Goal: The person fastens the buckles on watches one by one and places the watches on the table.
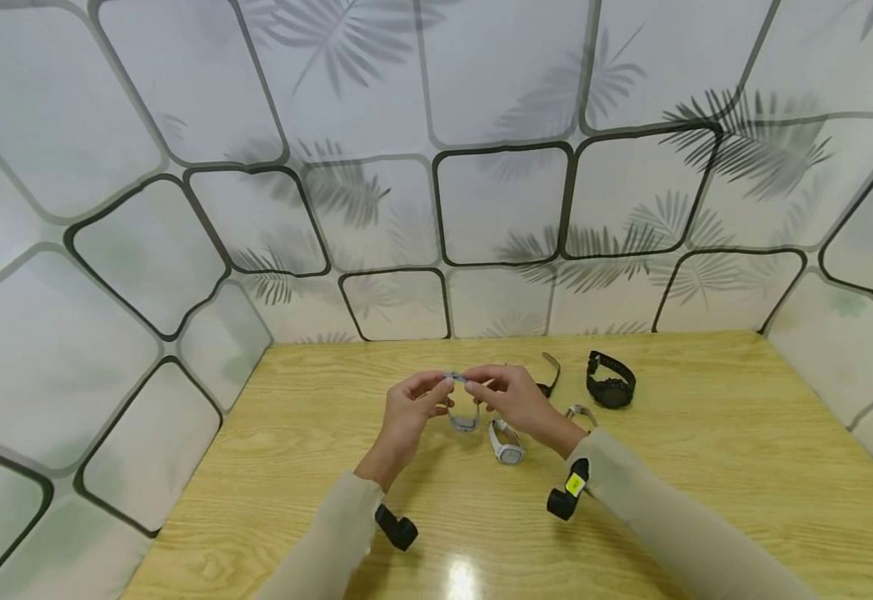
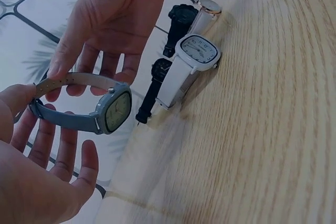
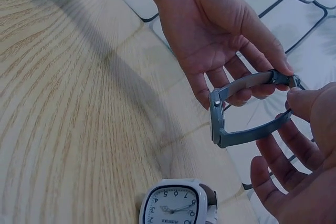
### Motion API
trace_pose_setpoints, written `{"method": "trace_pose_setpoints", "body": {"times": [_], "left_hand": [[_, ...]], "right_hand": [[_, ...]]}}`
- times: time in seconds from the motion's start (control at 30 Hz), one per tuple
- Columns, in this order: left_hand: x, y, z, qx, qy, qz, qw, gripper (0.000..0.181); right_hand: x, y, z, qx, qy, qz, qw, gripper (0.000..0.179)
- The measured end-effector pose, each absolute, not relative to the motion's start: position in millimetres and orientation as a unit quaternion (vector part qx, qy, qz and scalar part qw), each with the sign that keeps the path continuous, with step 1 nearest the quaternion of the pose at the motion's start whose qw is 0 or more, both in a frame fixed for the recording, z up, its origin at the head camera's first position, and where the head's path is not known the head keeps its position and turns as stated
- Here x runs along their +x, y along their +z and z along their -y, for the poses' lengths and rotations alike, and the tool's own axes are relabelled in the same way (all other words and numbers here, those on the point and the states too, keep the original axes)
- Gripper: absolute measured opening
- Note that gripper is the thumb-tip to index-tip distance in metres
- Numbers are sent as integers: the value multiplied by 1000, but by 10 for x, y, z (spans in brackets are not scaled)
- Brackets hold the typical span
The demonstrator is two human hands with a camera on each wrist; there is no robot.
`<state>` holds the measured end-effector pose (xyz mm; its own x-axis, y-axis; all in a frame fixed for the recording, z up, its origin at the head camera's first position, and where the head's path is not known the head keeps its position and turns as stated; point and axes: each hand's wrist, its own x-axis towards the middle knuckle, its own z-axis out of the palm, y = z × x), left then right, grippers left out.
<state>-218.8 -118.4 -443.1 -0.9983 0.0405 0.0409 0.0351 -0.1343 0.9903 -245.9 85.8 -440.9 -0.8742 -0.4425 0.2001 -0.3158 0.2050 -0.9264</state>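
Note:
Above the table, both hands hold a blue-grey wristwatch [image 2: 118, 109], its strap bent into a loop and its squarish case hanging lowest in the head view. My left hand [image 1: 405, 414] pinches the strap near the buckle between thumb and fingers. From the other side, my right hand [image 1: 517, 397] pinches the strap's end, thumb close to the left thumb. The fingertips partly cover the buckle, so how far it is fastened is hard to tell. A white squarish watch [image 1: 510, 454] lies on the table just below the right hand.
Beyond the right forearm lie a bulky black watch [image 1: 612, 392], a slim dark-strapped watch [image 1: 551, 372] and a pale-strapped watch [image 1: 581, 411], partly hidden by the arm. The wooden table [image 1: 294, 483] meets patterned fabric walls [image 1: 504, 208] at the back and sides.

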Motion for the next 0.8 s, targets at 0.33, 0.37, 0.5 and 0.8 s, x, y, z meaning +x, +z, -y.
{"method": "trace_pose_setpoints", "body": {"times": [0.33, 0.37, 0.5, 0.8], "left_hand": [[-2182, -4428, 1190, 38, 749, -661, 14, 27], [-2181, -4429, 1189, 38, 749, -661, 14, 26], [-2179, -4432, 1184, 38, 750, -661, 10, 23], [-2172, -4428, 1183, 33, 751, -659, -6, 27]], "right_hand": [[-2431, -4400, -876, -264, -560, -784, 49, 30], [-2429, -4397, -877, -264, -558, -785, 48, 30], [-2429, -4400, -881, -260, -560, -785, 53, 31], [-2418, -4431, -905, -250, -575, -776, 66, 33]]}}
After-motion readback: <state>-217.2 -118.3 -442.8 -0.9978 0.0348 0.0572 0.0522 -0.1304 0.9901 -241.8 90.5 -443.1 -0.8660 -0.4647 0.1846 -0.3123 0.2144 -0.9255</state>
